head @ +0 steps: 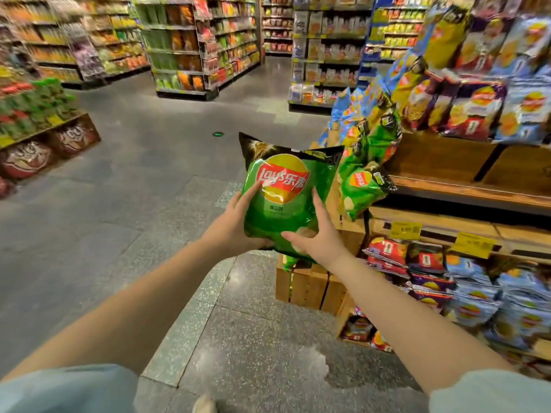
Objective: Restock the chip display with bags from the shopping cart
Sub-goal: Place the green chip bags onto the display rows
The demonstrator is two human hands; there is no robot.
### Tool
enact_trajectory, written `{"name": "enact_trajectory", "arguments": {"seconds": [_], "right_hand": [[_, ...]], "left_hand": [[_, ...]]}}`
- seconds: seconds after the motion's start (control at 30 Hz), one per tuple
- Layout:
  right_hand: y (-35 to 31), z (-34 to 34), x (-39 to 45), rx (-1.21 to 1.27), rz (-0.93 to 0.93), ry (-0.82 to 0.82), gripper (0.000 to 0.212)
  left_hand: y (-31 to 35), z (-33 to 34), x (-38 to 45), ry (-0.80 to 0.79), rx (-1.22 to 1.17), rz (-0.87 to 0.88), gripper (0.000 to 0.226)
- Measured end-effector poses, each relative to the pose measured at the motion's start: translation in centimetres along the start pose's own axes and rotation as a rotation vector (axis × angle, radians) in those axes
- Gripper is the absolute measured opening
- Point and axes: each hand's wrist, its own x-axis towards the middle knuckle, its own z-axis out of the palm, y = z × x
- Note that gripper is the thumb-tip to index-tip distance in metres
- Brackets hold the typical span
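— What's held in the supermarket aisle?
— A glossy green plastic chip bag (pixel 286 198), upright, gripped by left hand (pixel 235 225) and right hand (pixel 316 234), just beside the wooden chip display (pixel 441 192).

two hands: left hand (pixel 235 225), right hand (pixel 320 234). one green chip bag (pixel 286 186) held. two yellow price tags (pixel 406 230).

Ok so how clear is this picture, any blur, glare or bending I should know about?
Head view: the green chip bag, gripped by the left hand and right hand, is sharp, with glare on its foil; the chip display at upper right is smeared by blur; far shelves are soft; wide-angle bending curves the edges; the floor reflects overhead light.
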Motion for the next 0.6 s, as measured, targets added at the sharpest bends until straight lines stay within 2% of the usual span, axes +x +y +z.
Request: {"name": "enact_trajectory", "arguments": {"seconds": [0.23,0.43,0.6], "right_hand": [[2.2,2.4,9.6,0.006,0.067,0.080,0.105],[3.8,5.1,20.5,0.119,0.090,0.122,0.099],[4.7,6.6,28.5,0.166,0.138,0.197,0.098]], "left_hand": [[-6.9,-0.5,10.1,-0.032,-0.027,0.031,0.117],[-13.7,-2.6,21.4,-0.121,-0.239,0.095,0.098],[-17.6,-4.2,30.6,-0.219,-0.217,0.141,0.106]]}}
